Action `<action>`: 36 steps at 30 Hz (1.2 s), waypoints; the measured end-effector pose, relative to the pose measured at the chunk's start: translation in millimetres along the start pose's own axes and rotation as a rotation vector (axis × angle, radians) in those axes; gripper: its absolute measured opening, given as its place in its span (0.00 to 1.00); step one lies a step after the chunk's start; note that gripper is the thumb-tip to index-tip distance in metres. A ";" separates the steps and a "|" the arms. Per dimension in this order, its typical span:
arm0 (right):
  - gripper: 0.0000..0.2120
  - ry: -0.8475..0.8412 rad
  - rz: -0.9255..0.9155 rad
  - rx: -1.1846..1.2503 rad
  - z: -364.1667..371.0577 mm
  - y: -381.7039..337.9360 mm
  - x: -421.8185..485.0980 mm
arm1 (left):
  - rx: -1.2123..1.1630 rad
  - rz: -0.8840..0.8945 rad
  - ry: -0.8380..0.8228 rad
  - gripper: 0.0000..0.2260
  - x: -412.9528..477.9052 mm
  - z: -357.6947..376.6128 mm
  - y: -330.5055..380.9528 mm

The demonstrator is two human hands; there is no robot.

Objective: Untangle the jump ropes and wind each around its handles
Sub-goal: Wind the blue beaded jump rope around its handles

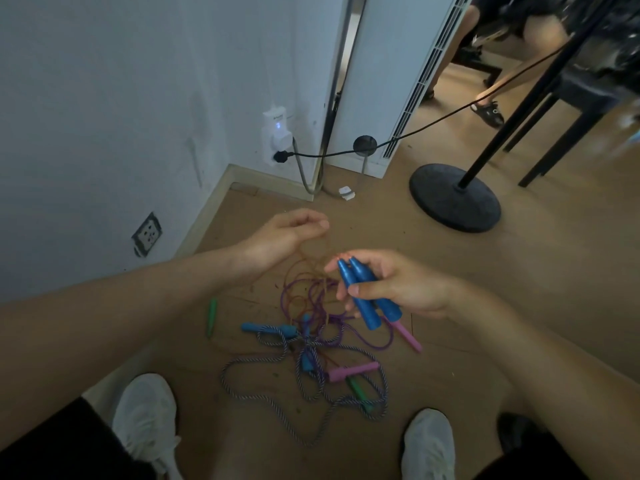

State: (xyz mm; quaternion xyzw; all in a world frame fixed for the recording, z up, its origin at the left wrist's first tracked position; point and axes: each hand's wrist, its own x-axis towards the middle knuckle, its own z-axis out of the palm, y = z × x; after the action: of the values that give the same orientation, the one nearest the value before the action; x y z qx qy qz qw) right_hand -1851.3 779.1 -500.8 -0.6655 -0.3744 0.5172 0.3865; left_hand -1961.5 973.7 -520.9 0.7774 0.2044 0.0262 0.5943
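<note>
My right hand (391, 285) grips two dark blue handles (367, 299) side by side, tips pointing up-left. A thin orange-brown rope (304, 261) runs from them up to my left hand (287, 233), which pinches it between thumb and fingers above the pile. Below on the floor lies a tangle: a purple rope (311, 296), a blue-and-white braided rope (277, 362) with light blue handles (270, 329), two pink handles (353, 371) (410, 337), and green handles (212, 315) (358, 393).
My white shoes (145, 417) (429, 445) flank the pile on the wooden floor. A black round stand base (453, 197) and chair legs sit at the right. A wall with sockets and a black cable (346, 152) is behind; another person's legs show top right.
</note>
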 end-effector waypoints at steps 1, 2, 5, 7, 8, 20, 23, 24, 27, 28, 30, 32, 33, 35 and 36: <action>0.18 -0.015 0.003 -0.010 -1.4 -1.2 -0.9 | 0.031 -0.010 -0.123 0.13 -0.2 0.2 -1.0; 0.18 -0.022 0.007 -0.014 -3.0 -2.4 -2.1 | 0.052 -0.025 -0.224 0.14 -2.3 0.7 -0.6; 0.17 -0.030 0.031 -0.004 -8.8 -5.2 -6.2 | -0.012 -0.007 -0.340 0.12 -4.1 2.4 -2.4; 0.17 -0.024 0.065 -0.036 -12.7 -5.8 -8.0 | -0.110 0.016 -0.269 0.10 -3.2 2.8 -3.3; 0.16 -0.013 0.081 -0.055 -14.2 -5.6 -8.5 | -0.131 0.031 -0.212 0.10 -2.1 1.2 -4.0; 0.19 0.147 -0.039 0.367 -11.6 -4.3 -2.1 | -0.260 0.172 0.053 0.06 6.2 -11.3 -3.6; 0.21 0.184 -0.094 0.589 -14.0 -11.5 -2.3 | -0.295 0.178 0.099 0.04 4.3 -8.1 -3.4; 0.21 0.178 -0.107 0.647 -14.8 -13.9 -2.3 | -0.312 0.162 0.098 0.04 2.7 -6.1 -2.5; 0.18 0.104 -0.125 0.791 -13.5 -18.1 -2.0 | -0.397 0.072 0.041 0.06 -2.7 3.8 4.1; 0.15 0.056 -0.131 0.822 -11.9 -19.2 -1.8 | -0.415 0.027 0.012 0.07 -4.6 8.4 7.3; 0.13 -0.043 -0.147 0.835 -8.2 -21.3 -2.0 | -0.427 -0.051 -0.024 0.09 -7.1 16.1 13.8; 0.16 -0.083 -0.142 0.823 -7.2 -22.5 -1.8 | -0.404 -0.091 -0.021 0.11 -7.0 18.8 18.3; 0.17 -0.082 -0.130 0.817 -7.7 -22.5 -1.6 | -0.376 -0.103 -0.017 0.11 -6.7 18.8 20.1; 0.14 -0.048 -0.093 0.783 -9.6 -22.1 -1.9 | -0.319 -0.108 -0.014 0.14 -6.0 17.8 21.5; 0.13 -0.016 -0.071 0.750 -11.2 -21.6 -2.4 | -0.303 -0.104 -0.020 0.15 -5.6 18.0 21.0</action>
State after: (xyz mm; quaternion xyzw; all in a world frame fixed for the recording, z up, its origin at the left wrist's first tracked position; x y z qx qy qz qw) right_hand -1842.9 784.6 -478.6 -0.4601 -0.1850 0.6099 0.6182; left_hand -1955.5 951.0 -505.4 0.6673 0.2320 0.0183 0.7075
